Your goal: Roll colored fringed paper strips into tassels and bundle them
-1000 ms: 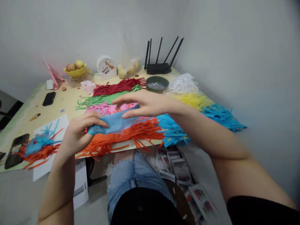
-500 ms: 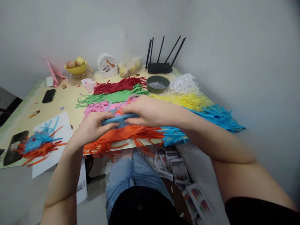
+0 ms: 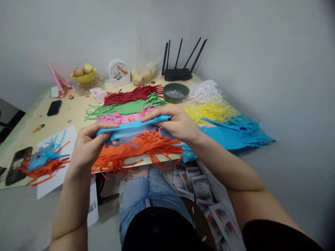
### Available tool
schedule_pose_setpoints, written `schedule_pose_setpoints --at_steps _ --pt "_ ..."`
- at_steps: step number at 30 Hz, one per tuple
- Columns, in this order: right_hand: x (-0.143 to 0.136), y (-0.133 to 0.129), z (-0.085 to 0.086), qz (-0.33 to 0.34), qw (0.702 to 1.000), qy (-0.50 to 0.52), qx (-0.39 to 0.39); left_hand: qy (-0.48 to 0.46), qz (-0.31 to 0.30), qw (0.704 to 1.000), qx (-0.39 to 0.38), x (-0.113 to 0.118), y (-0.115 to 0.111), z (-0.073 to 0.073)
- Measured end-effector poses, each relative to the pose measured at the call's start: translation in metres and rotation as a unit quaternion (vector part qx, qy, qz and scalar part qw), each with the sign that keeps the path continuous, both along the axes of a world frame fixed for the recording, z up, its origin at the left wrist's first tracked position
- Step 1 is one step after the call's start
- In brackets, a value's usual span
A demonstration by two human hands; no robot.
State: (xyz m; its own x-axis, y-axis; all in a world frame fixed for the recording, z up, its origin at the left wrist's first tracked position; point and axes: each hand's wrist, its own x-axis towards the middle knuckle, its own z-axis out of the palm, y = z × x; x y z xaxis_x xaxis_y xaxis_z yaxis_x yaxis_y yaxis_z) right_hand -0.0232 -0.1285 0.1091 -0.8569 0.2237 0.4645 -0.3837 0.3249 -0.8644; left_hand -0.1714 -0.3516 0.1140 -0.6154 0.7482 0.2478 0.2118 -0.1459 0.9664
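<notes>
A strip of blue tissue paper is stretched between my two hands above the table, folded along its upper edge. My left hand pinches one end with thumb and fingers. At the other end my right hand grips the paper, its fingers along the top edge. Below lies a pile of fringed orange tissue paper. Pink fringed paper shows just behind the strip. More fringed blue tissue paper lies beside my right forearm, partly covered by it.
Green, dark red and yellow fringed paper lie farther back, near a dark round bowl and a black router. At left, a blue-and-orange bundle rests on white paper beside a phone.
My hands have moved apart, and the blue strip between them is spread wider. The right hand has shifted right and the left hand slightly left.
</notes>
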Motion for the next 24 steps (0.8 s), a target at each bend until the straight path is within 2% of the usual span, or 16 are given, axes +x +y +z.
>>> schedule_pose_setpoints --at_steps 5,8,11,13,17,20,24 --pt "-0.004 -0.003 -0.01 0.012 0.996 0.001 -0.085 0.059 -0.006 0.998 0.024 0.005 -0.003 -0.001" --pt "-0.004 -0.003 -0.01 0.008 0.996 -0.009 -0.088 0.078 0.012 0.997 0.009 0.007 -0.004 0.0" --pt "0.0 -0.002 -0.008 0.024 0.999 -0.012 -0.04 0.121 0.021 0.992 0.009 0.011 -0.004 0.002" --pt "0.003 -0.003 -0.006 0.019 1.0 -0.001 0.016 0.175 0.06 0.983 -0.016 0.014 -0.003 0.002" --pt "0.009 -0.011 -0.003 -0.066 0.986 0.041 0.149 0.247 0.144 0.956 -0.067 0.019 0.0 0.002" --pt "0.013 -0.016 -0.003 -0.116 0.97 0.051 0.207 0.29 0.144 0.942 -0.094 0.019 0.002 0.002" --pt "0.015 -0.016 -0.003 -0.142 0.966 0.018 0.217 0.333 0.13 0.926 -0.121 0.017 0.002 0.001"
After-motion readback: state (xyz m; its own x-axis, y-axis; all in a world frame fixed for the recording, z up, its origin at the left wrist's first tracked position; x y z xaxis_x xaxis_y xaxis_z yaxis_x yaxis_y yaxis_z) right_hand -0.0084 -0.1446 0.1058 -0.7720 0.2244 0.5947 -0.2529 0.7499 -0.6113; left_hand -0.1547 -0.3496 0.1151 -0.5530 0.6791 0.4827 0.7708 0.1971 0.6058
